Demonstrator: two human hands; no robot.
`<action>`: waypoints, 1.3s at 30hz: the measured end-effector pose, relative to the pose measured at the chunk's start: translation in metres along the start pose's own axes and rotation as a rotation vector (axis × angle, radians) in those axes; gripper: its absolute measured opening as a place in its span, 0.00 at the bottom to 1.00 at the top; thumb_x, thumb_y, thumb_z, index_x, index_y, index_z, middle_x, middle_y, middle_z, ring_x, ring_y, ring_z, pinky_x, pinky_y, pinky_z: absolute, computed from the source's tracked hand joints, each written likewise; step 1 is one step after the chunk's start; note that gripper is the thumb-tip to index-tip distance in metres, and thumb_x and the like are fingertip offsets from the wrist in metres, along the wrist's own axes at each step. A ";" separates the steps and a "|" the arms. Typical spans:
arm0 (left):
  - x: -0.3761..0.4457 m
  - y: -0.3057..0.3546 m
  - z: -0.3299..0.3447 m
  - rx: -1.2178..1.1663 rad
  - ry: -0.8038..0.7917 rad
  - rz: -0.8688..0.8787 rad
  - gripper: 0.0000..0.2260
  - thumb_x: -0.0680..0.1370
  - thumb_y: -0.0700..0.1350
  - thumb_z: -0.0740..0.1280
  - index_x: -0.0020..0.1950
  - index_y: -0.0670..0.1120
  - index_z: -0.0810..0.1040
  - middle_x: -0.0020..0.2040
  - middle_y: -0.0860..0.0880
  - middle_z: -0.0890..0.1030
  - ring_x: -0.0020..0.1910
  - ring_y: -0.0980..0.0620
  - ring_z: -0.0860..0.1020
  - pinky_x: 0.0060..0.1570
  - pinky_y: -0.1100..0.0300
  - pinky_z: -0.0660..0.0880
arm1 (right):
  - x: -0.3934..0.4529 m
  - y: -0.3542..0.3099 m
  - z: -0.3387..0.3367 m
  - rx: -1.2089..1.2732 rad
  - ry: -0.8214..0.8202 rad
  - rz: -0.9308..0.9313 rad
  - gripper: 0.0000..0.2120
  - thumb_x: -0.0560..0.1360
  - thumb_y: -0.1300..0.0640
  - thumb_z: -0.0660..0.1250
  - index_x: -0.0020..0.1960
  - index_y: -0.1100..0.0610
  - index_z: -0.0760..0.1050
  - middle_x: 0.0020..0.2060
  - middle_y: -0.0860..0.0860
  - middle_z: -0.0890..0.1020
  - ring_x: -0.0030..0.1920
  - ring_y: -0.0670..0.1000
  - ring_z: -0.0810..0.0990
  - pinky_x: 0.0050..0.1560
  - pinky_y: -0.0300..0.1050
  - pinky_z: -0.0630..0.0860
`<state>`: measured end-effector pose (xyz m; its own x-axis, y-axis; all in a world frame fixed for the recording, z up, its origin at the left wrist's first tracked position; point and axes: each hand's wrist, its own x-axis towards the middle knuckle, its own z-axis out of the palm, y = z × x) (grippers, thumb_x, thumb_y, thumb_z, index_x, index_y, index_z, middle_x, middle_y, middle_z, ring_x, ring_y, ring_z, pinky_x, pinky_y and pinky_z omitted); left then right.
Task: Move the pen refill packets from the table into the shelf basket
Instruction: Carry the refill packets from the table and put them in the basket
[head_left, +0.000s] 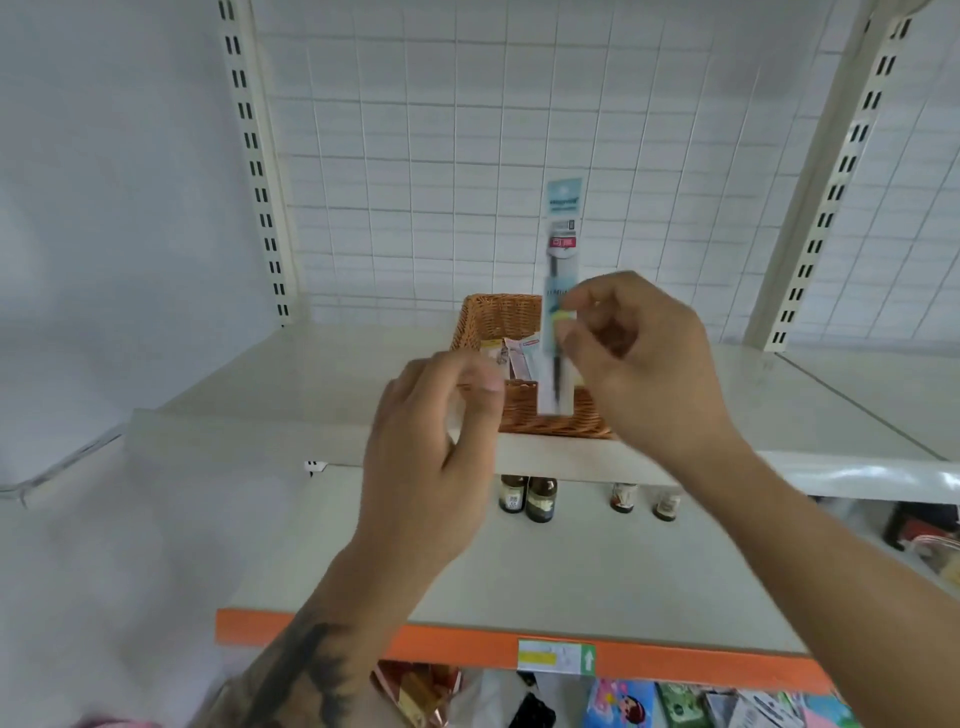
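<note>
A brown wicker basket stands on the upper white shelf, with a few pen refill packets lying inside it. My right hand pinches a long pale-blue pen refill packet upright, its lower end over the basket's front part. My left hand hovers just left of the basket's front corner, fingers loosely curled and blurred, with nothing visible in it.
A wire grid panel backs the upper shelf. Small dark bottles stand at the back of the lower shelf, whose front edge is an orange strip. Colourful packaged goods lie below.
</note>
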<state>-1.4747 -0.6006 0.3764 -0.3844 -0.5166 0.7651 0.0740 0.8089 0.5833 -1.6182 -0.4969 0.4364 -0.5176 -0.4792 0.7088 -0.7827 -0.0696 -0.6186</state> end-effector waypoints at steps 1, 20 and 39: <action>-0.005 -0.013 -0.002 0.111 0.032 0.047 0.09 0.84 0.52 0.61 0.56 0.52 0.79 0.52 0.62 0.80 0.54 0.57 0.79 0.54 0.56 0.76 | 0.015 0.005 -0.002 -0.052 -0.043 0.076 0.06 0.78 0.59 0.71 0.50 0.48 0.80 0.37 0.47 0.85 0.35 0.49 0.81 0.36 0.35 0.76; -0.038 -0.084 0.006 0.601 -0.128 0.116 0.15 0.82 0.54 0.63 0.65 0.49 0.77 0.59 0.47 0.78 0.67 0.40 0.73 0.79 0.38 0.55 | 0.072 0.042 0.040 -0.770 -0.434 0.352 0.03 0.70 0.57 0.71 0.42 0.49 0.80 0.49 0.51 0.83 0.49 0.55 0.81 0.51 0.53 0.82; -0.114 -0.067 -0.011 0.730 -0.271 -0.156 0.25 0.84 0.66 0.52 0.79 0.59 0.67 0.83 0.50 0.62 0.83 0.45 0.57 0.80 0.37 0.50 | -0.155 0.081 0.055 -0.518 -0.173 -0.393 0.24 0.82 0.45 0.65 0.76 0.50 0.73 0.80 0.59 0.64 0.80 0.63 0.61 0.78 0.67 0.58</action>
<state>-1.4256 -0.5997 0.2533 -0.5580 -0.6285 0.5419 -0.5848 0.7611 0.2806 -1.5818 -0.4767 0.2576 -0.1309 -0.6399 0.7572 -0.9887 0.1402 -0.0525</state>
